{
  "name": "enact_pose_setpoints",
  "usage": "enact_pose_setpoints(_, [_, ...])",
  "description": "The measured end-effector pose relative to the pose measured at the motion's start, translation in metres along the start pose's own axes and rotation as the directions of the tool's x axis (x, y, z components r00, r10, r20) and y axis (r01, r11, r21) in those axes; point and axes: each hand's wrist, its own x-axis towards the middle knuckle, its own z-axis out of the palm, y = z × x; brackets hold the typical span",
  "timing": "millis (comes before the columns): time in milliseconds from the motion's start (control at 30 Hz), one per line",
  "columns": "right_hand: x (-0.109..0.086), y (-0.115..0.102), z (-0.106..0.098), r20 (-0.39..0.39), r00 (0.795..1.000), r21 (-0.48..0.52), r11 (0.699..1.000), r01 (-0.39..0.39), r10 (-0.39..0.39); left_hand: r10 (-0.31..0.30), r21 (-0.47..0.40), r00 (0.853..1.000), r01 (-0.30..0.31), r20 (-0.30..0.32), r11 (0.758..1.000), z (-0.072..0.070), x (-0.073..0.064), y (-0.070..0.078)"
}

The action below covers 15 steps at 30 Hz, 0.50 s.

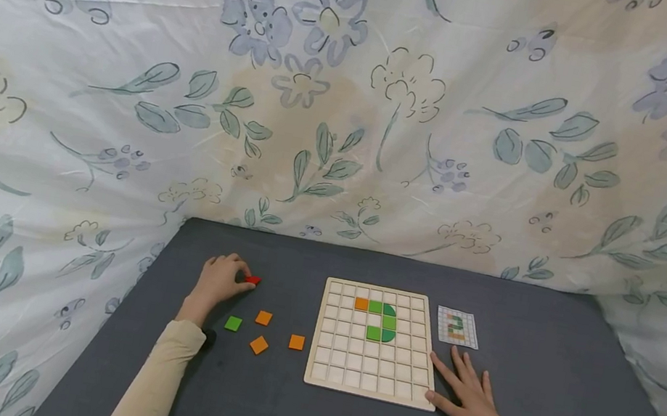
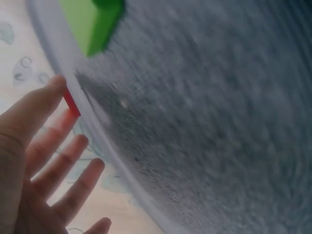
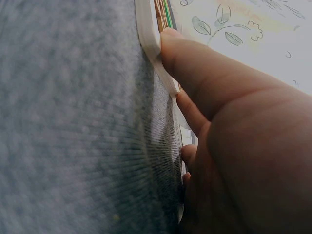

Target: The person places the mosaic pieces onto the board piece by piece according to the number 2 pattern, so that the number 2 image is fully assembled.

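Observation:
A red tile (image 1: 253, 280) is pinched between the thumb and index finger of my left hand (image 1: 219, 282), above the left part of the table. The left wrist view shows the same red tile (image 2: 71, 103) edge-on, the other fingers spread apart. My right hand (image 1: 472, 400) has its fingers spread, thumb and index touching the right edge of a wooden grid board (image 1: 339, 371). On the board lie an orange square (image 1: 361, 304), several green squares (image 1: 374, 333) and two dark green rounded pieces (image 1: 388, 336).
Loose on the grey table (image 1: 246, 414), between the left hand and the board, lie a green tile (image 1: 233, 324) and three orange tiles (image 1: 297, 342). A small pattern card (image 1: 467, 337) with a coloured figure is right of the board. Floral cloth (image 1: 376, 193) hangs behind.

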Motion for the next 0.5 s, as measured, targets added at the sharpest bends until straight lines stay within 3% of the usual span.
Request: enact_pose_setpoints(500, [-0.001,0.000,0.000,0.007,1.000,0.011,1.000,0.005,-0.005,0.022,-0.007,0.999,-0.022,-0.038,1.000,0.000,-0.007,0.031])
